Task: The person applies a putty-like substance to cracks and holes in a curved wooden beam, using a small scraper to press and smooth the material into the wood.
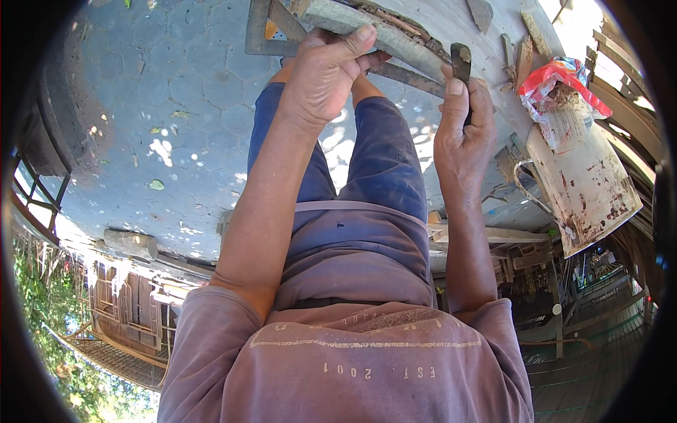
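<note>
My left hand [328, 74] is closed on the edge of a weathered grey wood piece [409, 53]. Its thumb lies on top and the other fingers reach underneath. A long, rough brown hollow runs along the wood. My right hand [465, 130] is wrapped around a short dark tool [461, 62] with a blocky, worn upper end, held upright beside the wood's right end. The fist hides the tool's lower part, so its exact kind cannot be made out. My right fingertips are close to the wood; whether they touch it I cannot tell.
On the right a rusty, pale metal container [582, 183] lies beside a crumpled red-and-clear plastic bag [564, 95]. Wood scraps [525, 56] rest on a grey surface [504, 84]. A dark angled frame [257, 35] stands beyond my left hand. Paving [169, 92] spreads to the left.
</note>
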Demonstrator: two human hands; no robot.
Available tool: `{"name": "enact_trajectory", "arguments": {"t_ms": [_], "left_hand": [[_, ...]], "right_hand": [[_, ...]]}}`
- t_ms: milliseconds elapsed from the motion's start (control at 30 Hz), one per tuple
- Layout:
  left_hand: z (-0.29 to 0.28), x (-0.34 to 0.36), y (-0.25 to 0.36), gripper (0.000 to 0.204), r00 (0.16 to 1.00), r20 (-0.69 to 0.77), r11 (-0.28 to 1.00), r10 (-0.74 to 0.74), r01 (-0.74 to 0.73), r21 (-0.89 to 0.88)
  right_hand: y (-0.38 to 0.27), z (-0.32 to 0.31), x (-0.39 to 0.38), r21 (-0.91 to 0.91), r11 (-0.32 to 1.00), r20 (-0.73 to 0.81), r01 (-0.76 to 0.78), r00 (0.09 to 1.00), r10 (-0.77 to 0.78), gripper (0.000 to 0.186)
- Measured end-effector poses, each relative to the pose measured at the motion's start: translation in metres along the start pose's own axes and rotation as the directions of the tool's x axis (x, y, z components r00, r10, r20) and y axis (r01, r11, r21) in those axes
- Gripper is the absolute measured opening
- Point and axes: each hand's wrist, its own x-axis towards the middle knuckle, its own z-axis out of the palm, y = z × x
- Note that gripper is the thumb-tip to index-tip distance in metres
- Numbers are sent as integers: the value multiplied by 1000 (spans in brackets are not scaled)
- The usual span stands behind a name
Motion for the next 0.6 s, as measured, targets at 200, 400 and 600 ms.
{"name": "enact_trajectory", "arguments": {"t_ms": [200, 400, 600], "left_hand": [[-7, 3, 0, 42, 999, 29, 999, -17, 16, 31], [-8, 4, 1, 41, 1000, 22, 998, -9, 7, 60], [-7, 4, 0, 42, 1000, 23, 998, -7, 6, 54]], "right_hand": [[-2, -3, -5, 27, 986, 48, -166, 985, 165, 19], [-6, -18, 17, -239, 963, 111, 121, 989, -97, 12], [-6, -22, 39, -356, 880, 254, 313, 939, -231, 13]]}}
